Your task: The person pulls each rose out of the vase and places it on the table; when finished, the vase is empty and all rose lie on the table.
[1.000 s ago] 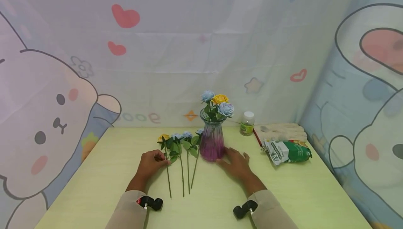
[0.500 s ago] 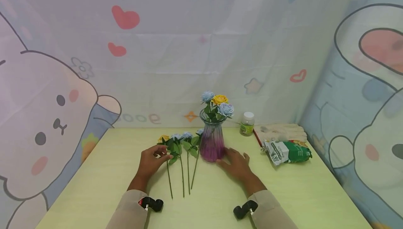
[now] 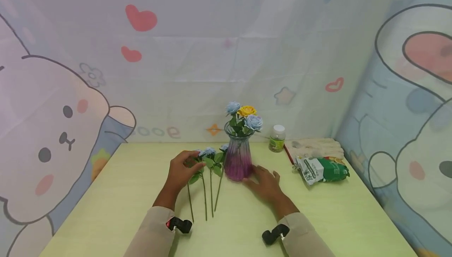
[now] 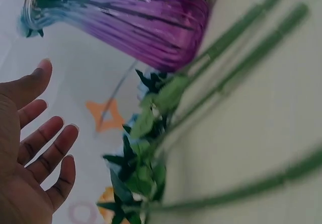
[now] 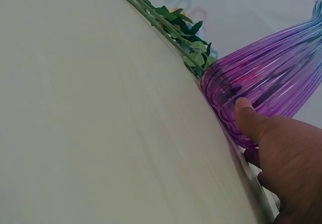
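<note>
A glass vase [image 3: 237, 161], blue fading to purple, stands upright with a yellow rose [image 3: 247, 110] and two blue roses [image 3: 253, 123] in it. My right hand [image 3: 265, 184] rests at its base, thumb on the front and fingers by the side. To the left, several loose artificial roses lie in a row, stems toward me; one blue bloom [image 3: 209, 152] shows clearly. Over their heads hovers my left hand [image 3: 181, 168], fingers spread apart and nothing between them. It hides the yellow loose rose [image 4: 107, 199] in the head view, though the left wrist view shows it.
Right of the vase stands a small white-capped jar [image 3: 277, 139]. Farther right are pale work gloves [image 3: 318, 147], a red stick [image 3: 288, 154] and a green and white packet [image 3: 323, 170]. A printed cloth [image 3: 197, 64] hangs behind the table [image 3: 123, 194].
My left hand has moved forward and right, from the stem of the leftmost rose to over the blooms, now covering the yellow one. My right hand and the vase have stayed put.
</note>
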### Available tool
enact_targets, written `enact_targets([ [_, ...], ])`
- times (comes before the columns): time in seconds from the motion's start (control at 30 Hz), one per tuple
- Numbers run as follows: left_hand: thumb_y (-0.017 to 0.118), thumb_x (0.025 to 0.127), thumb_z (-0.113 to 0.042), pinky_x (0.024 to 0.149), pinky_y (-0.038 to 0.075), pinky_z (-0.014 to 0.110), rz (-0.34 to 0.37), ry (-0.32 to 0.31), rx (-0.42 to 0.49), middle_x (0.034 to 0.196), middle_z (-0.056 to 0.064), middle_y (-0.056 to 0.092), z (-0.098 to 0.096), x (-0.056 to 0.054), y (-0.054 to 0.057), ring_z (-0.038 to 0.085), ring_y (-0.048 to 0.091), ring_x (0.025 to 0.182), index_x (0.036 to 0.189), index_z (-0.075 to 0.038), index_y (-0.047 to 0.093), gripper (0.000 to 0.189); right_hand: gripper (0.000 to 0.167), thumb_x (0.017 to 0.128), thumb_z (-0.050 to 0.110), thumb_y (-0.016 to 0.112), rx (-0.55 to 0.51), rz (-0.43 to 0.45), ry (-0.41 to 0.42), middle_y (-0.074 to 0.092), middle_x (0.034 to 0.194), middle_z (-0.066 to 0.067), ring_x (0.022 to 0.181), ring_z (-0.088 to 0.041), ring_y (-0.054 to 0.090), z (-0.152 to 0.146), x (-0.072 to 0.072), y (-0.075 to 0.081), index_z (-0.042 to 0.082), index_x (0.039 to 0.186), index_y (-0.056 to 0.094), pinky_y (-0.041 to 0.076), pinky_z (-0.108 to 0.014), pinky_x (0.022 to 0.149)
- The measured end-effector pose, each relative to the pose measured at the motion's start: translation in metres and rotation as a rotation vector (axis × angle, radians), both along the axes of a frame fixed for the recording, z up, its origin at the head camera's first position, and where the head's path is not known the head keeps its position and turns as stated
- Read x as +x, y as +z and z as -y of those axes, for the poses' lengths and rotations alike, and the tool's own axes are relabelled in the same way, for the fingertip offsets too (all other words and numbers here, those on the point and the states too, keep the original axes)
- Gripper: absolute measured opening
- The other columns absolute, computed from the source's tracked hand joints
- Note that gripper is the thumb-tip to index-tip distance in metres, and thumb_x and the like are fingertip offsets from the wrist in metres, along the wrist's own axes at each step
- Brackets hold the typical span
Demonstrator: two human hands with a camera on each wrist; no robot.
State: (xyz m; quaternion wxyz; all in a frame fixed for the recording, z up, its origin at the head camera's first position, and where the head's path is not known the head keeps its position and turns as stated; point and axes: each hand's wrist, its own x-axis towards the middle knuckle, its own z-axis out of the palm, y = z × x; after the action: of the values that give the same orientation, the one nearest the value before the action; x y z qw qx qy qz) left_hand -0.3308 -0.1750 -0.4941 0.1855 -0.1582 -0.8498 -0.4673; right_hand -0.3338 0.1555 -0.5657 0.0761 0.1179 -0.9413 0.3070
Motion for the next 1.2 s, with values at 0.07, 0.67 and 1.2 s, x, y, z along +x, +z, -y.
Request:
enact_targets([
  [0.07, 0.090, 0.093, -0.020, 0.084, 0.058, 0.038, -0.023, -0.011, 0.014, 0.131, 0.018, 0.073, -0.009, -0.001, 0.009, 0.033, 0.074, 0.104, 0.135, -0.010, 0.075, 0.045, 0.074, 0.105, 0.057, 0.066, 0.003, 0.004, 0.003, 0.060, 0.163, -0.011, 0.157, -0.037, 0.048, 0.001, 0.000, 0.000, 0.012, 0.163, 0.053, 0.014, -0.080, 0.126],
  [0.67, 0.089, 0.093, -0.019, 0.123, 0.041, 0.069, -0.115, -0.058, 0.214, 0.163, 0.020, 0.048, -0.104, 0.002, 0.081, 0.044, 0.045, 0.155, 0.128, -0.004, 0.078, 0.040, 0.074, 0.106, 0.056, 0.067, -0.011, 0.020, 0.011, 0.059, 0.163, -0.010, 0.159, -0.037, 0.047, -0.001, 0.003, 0.003, 0.013, 0.164, 0.052, 0.013, -0.080, 0.126],
  [1.2, 0.090, 0.090, -0.042, 0.122, 0.021, 0.081, 0.048, 0.116, 0.214, 0.173, 0.013, 0.038, -0.152, 0.002, 0.096, 0.048, 0.029, 0.163, 0.117, -0.016, 0.084, 0.038, 0.073, 0.107, 0.056, 0.066, -0.012, 0.035, 0.012, 0.057, 0.165, -0.009, 0.160, -0.037, 0.045, 0.000, 0.001, 0.004, 0.015, 0.164, 0.051, 0.011, -0.080, 0.126],
])
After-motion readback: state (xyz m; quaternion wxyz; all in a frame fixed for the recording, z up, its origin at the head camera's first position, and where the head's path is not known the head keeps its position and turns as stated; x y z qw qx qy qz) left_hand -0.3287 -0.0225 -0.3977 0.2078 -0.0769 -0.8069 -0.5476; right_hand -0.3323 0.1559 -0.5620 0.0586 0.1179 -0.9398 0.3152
